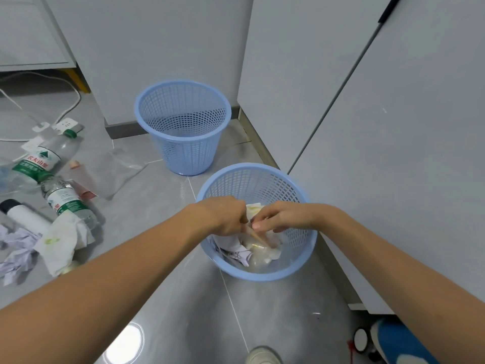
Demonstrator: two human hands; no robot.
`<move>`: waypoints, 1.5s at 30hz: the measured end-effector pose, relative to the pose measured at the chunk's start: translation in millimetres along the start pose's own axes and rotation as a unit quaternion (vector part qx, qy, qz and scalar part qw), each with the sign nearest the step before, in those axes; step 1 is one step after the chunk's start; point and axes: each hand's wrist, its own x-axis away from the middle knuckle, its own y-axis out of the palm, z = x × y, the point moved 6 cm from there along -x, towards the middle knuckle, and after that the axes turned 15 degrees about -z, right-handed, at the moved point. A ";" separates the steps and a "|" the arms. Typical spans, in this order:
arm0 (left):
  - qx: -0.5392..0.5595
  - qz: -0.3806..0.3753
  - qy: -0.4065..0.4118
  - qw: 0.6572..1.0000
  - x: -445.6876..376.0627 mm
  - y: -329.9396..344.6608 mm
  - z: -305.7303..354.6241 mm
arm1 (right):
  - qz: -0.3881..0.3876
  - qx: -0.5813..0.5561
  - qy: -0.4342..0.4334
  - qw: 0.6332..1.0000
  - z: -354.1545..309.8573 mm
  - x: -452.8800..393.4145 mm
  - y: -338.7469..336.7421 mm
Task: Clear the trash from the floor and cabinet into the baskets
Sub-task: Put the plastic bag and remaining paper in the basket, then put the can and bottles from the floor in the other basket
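While crumpled paper (16,254) and a stained napkin (59,243) lie at the far left of the grey tiled floor (162,306), a white tube with a black cap (22,215) and two green-labelled plastic bottles (43,158) rest just beyond them, near a white power strip (65,124) and a clear plastic bag (123,169). Further right, the far blue basket (183,143) stands against the cabinet base. In front of it, over the near blue basket (265,274), the left hand (225,219) has its fingers curled round a pair of wooden chopsticks (258,236) and a wad of white tissue (253,208). The right hand (280,218) meets it, fingertips pinching the same bundle. Paper and tissue already lie in this basket. A white cabinet door (393,153) rises at the right.
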 end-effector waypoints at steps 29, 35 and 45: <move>-0.147 -0.045 -0.045 0.987 -24.3 29.9 2.0 | 0.063 0.211 0.139 0.966 -6.6 -64.5 5.6; -0.111 0.088 0.018 0.990 24.0 4.7 5.8 | 0.206 0.117 0.039 0.971 -29.6 -3.1 -14.3; 0.010 0.249 0.061 0.967 103.0 8.2 -12.6 | 0.368 0.146 -0.072 0.916 -102.1 42.2 -13.9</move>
